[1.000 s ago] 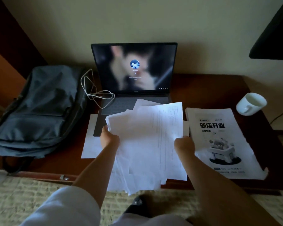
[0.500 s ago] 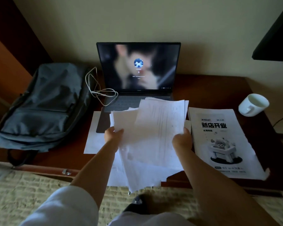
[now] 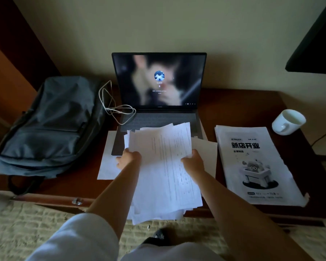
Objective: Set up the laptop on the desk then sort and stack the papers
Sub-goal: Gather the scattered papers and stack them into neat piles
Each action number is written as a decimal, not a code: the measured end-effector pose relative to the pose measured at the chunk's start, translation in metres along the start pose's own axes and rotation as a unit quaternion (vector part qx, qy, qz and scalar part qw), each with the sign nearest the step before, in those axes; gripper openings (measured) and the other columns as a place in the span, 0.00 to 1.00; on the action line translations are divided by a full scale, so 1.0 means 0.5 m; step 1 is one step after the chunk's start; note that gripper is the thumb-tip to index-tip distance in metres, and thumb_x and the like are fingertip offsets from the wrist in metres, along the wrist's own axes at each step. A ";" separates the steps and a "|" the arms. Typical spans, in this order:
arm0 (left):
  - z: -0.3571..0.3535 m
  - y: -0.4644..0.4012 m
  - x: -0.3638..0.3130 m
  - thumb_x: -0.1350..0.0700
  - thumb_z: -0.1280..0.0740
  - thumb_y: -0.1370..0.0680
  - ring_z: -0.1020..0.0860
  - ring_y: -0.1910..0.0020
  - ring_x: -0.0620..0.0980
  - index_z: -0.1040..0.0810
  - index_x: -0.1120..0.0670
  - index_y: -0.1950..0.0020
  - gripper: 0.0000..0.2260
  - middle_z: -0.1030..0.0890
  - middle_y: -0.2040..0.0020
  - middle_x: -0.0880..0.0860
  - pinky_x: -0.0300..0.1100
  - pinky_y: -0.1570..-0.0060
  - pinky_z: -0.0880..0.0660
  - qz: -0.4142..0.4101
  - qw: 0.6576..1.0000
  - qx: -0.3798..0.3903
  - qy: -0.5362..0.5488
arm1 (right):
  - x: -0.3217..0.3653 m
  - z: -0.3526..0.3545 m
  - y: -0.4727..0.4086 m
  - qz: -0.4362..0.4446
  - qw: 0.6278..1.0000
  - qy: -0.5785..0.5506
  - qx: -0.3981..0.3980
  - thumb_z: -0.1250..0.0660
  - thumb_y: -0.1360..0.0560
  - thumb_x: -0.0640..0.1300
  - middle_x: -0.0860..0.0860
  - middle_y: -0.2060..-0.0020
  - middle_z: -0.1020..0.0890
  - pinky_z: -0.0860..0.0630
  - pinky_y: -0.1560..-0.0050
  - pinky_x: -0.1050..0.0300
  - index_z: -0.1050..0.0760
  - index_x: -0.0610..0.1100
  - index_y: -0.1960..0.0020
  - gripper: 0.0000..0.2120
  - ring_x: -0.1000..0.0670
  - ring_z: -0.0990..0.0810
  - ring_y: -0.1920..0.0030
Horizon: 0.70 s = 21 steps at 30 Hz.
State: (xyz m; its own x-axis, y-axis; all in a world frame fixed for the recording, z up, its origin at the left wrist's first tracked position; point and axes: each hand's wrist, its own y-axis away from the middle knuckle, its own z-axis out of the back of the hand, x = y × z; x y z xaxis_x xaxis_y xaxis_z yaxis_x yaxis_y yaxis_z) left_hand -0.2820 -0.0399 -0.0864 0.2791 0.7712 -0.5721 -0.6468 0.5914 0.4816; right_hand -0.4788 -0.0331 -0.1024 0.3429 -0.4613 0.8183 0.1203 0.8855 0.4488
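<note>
Backpack (image 3: pixel 45 125) first, at the far left of the desk (image 3: pixel 239 106), grey and lying flat; beside it we see a white cable (image 3: pixel 115 108) looped from the bag's edge onto the corner of the laptop (image 3: pixel 159 81); the laptop stands open at the back centre of the desk, screen lit with a login page, its keyboard partly covered by paper; a loose sheet (image 3: pixel 107 162) lies flat on the desk under the laptop's left front corner. In front of the laptop we hold the sheaf of papers (image 3: pixel 164 176) in both hands, its sheets uneven and fanned, the near end hanging past the desk edge; our left hand (image 3: pixel 129 160) grips the left edge, fingers curled round it; our right hand (image 3: pixel 193 162) pinches the right edge, fingers curled under where we cannot see them. To the right lies a stack of printed flyers (image 3: pixel 256 166), squared on the desk, apart from the sheaf; beyond it a white mug (image 3: pixel 289 121) sits tilted near the desk's right edge.
</note>
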 end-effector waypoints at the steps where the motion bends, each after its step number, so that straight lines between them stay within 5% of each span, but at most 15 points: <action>1: 0.002 0.000 0.002 0.59 0.46 0.20 0.31 0.37 0.61 0.34 0.53 0.28 0.20 0.34 0.34 0.60 0.52 0.36 0.33 0.010 1.000 0.009 0.024 | 0.001 -0.003 0.003 0.002 1.000 -0.012 0.013 0.37 0.25 0.38 0.50 0.50 0.24 0.28 0.66 0.65 0.33 0.46 0.39 0.15 0.52 0.22 0.57; 5: 0.012 -0.004 0.010 0.60 0.42 0.23 0.25 0.43 0.61 0.34 0.55 0.31 0.19 0.26 0.39 0.60 0.51 0.43 0.27 0.010 0.992 0.041 0.117 | 0.003 -0.012 0.006 -0.015 0.998 0.007 0.059 0.33 0.26 0.41 0.49 0.51 0.23 0.24 0.55 0.60 0.29 0.45 0.43 0.13 0.50 0.22 0.53; 8: 0.023 0.001 0.011 0.59 0.35 0.27 0.21 0.51 0.59 0.26 0.56 0.37 0.17 0.20 0.47 0.58 0.53 0.48 0.21 -0.012 0.986 0.094 0.135 | 0.005 -0.010 0.001 -0.006 0.997 0.040 0.063 0.36 0.24 0.39 0.47 0.49 0.22 0.24 0.57 0.62 0.28 0.46 0.43 0.10 0.50 0.22 0.53; 13: 0.008 -0.014 0.022 0.55 0.32 0.26 0.23 0.45 0.58 0.25 0.59 0.37 0.18 0.22 0.43 0.57 0.45 0.49 0.24 -0.006 0.995 0.099 0.017 | 0.011 0.022 0.011 -0.098 0.992 0.021 -0.075 0.44 0.25 0.38 0.43 0.50 0.22 0.27 0.65 0.59 0.28 0.38 0.39 0.16 0.47 0.23 0.59; 16: 0.005 -0.010 0.031 0.56 0.31 0.28 0.21 0.47 0.59 0.26 0.59 0.37 0.21 0.21 0.44 0.58 0.47 0.50 0.22 -0.009 0.997 0.083 0.001 | 0.002 0.026 0.029 -0.136 0.968 0.186 -0.099 0.43 0.27 0.42 0.44 0.53 0.25 0.24 0.48 0.52 0.27 0.38 0.54 0.09 0.45 0.24 0.51; 19: 0.014 0.018 0.031 0.57 0.30 0.29 0.21 0.52 0.58 0.26 0.58 0.38 0.20 0.21 0.48 0.58 0.46 0.56 0.21 -0.004 0.996 0.081 0.034 | -0.010 0.007 0.032 -0.086 0.991 0.100 -0.028 0.40 0.27 0.38 0.45 0.46 0.25 0.25 0.62 0.60 0.28 0.40 0.40 0.16 0.49 0.23 0.56; 21: 0.015 0.022 0.034 0.59 0.31 0.28 0.21 0.53 0.57 0.25 0.59 0.39 0.18 0.21 0.47 0.59 0.45 0.58 0.23 0.004 0.996 0.073 0.046 | -0.006 0.012 0.035 -0.030 0.995 0.087 0.030 0.40 0.26 0.36 0.47 0.47 0.23 0.25 0.63 0.61 0.29 0.43 0.37 0.17 0.52 0.24 0.58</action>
State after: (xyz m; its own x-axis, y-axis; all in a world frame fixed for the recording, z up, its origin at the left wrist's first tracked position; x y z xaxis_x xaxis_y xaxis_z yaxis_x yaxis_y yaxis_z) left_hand -0.2789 -0.0186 -0.0858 0.2032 0.7552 -0.6232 -0.5374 0.6181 0.5738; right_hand -0.4831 -0.0164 -0.0948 0.4929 -0.4919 0.7177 0.0912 0.8495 0.5196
